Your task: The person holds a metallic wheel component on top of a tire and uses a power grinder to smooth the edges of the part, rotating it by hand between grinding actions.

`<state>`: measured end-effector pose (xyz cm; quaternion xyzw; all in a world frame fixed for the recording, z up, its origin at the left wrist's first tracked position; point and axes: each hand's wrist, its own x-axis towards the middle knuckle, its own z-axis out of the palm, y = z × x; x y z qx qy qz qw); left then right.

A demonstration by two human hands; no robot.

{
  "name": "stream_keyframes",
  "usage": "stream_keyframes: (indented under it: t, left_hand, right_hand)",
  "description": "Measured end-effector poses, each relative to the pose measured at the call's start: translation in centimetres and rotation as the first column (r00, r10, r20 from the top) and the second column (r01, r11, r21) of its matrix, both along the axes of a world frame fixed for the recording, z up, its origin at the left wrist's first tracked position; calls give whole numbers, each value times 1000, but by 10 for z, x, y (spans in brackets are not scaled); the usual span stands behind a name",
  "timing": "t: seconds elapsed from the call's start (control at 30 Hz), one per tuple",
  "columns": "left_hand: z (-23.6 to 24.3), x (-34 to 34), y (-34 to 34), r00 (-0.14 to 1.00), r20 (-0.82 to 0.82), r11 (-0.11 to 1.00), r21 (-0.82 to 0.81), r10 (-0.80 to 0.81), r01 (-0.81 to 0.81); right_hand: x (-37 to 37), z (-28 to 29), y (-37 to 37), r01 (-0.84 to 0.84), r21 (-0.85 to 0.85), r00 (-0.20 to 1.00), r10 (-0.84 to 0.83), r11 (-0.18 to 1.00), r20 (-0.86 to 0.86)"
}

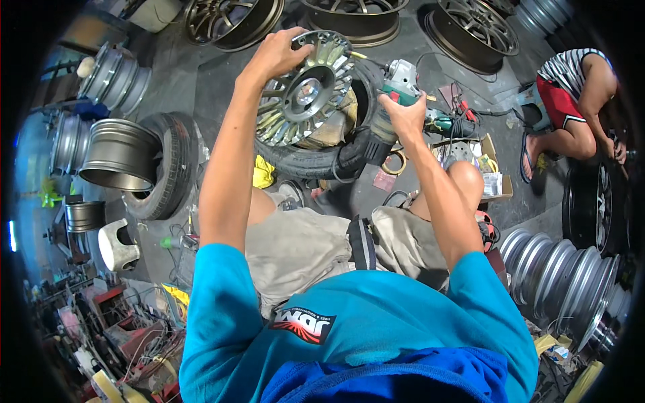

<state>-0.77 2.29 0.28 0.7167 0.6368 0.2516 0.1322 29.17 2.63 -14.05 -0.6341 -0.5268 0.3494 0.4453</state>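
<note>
My left hand grips the upper left rim of a multi-spoke metal wheel face, its fingers bent over the edge. The wheel face is tilted and rests over a black tire lying on the floor. Inside the tire, a crumpled brown bundle shows beneath the wheel face. My right hand is wrapped round the body of a green and grey angle grinder, just right of the wheel face. The grinder's head points away from me; its disc cannot be made out.
Bronze wheels lie at the far side. At left are a tire, a wheel barrel and a white stool. A box of supplies sits right of my knee. A co-worker crouches at far right; silver rims stand nearer.
</note>
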Motion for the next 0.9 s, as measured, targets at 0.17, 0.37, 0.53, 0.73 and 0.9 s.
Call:
stream_keyframes:
  t: [0.17,0.37,0.53,0.73,0.9]
  left_hand:
    - [-17,-5,-11,999,36,998,61,33,-35]
    - [-16,-6,-43,965,-109,961,169,240,-220]
    - [-11,-14,-72,950,-60,916,289,307,-278]
    - [3,-13,-69,944,-212,943,271,252,-191]
    - [12,-10,-51,932,-297,968,201,206,-150]
  right_hand:
    - [3,-11,-10,-73,-26,997,72,997,-34]
    - [16,2,-20,-201,-77,958,179,977,-225]
    - [32,-1,-14,-151,-45,981,144,988,-133]
    - [30,18,-30,-250,38,959,253,968,-128]
    - [26,10,-31,-297,46,944,301,954,-137]
